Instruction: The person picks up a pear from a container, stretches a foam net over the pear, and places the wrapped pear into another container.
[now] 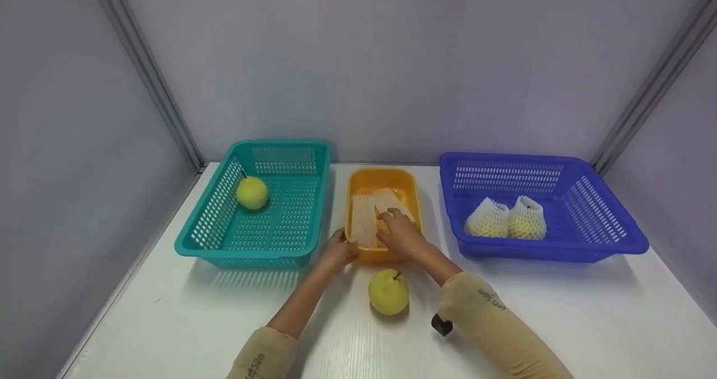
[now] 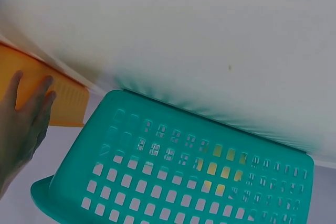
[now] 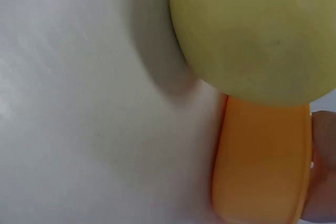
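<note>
Touching a smooth plastic box (image 1: 378, 256) with uncurled left hand (image 1: 339, 250), holding loosely parted right hand (image 1: 402, 232) over netted foam sleeves (image 1: 364, 216) inside.

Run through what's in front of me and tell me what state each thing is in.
Teal basket: upright, holding one bare pear
Orange container: upright, foam nets inside
Foam nets: flat, unfilled
Blue basket: upright, holding two netted pears
Front pear: bare, on the table
Left hand: touching the orange container
Right hand: over the foam nets; contact unclear
</note>
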`<state>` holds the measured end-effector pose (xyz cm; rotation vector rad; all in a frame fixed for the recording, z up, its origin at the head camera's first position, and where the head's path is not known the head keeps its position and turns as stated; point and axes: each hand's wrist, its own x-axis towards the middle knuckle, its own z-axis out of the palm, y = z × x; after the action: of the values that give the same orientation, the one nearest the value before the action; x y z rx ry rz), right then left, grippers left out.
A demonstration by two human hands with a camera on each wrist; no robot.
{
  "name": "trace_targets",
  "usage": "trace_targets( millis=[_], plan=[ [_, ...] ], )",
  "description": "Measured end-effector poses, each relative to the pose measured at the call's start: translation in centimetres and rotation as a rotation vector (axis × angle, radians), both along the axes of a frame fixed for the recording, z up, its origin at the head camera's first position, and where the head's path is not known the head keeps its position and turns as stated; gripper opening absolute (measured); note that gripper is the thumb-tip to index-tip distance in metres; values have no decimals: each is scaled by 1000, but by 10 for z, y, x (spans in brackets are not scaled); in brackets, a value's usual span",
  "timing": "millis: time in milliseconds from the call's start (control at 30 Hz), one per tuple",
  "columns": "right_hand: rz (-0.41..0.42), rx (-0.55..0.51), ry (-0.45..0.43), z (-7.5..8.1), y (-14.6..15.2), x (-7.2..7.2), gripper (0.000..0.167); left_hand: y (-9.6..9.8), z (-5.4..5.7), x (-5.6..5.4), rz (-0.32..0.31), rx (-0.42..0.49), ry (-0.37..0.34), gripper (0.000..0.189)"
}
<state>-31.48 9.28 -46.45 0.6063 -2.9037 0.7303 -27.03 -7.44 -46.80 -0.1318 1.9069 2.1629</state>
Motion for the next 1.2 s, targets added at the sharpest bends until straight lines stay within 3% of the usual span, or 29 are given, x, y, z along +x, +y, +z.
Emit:
trace_targets(
  millis=[167,367,500,633,700,867,1200],
  plan=[
    [-136,-20,135,-11,1,-8,37,0,-3,2,-7,29,7,56],
    [-261,154,183,-11,2,-15,51,0,3,2,-8,10,-11,56],
    [-290,290,187,-10,2,-19,45,1,4,2,-3,-3,-5,55],
    [-254,332,220,-11,2,-19,30,1,-4,0,16,-28,17,53],
    [-234,293,262,-11,2,-19,24,1,-5,-1,19,-34,14,54],
    [-208,83,365,-13,4,-18,21,1,-3,-2,21,-29,-9,53],
    [-204,-288,409,-3,15,-11,19,1,0,0,7,14,-13,56]
  ],
)
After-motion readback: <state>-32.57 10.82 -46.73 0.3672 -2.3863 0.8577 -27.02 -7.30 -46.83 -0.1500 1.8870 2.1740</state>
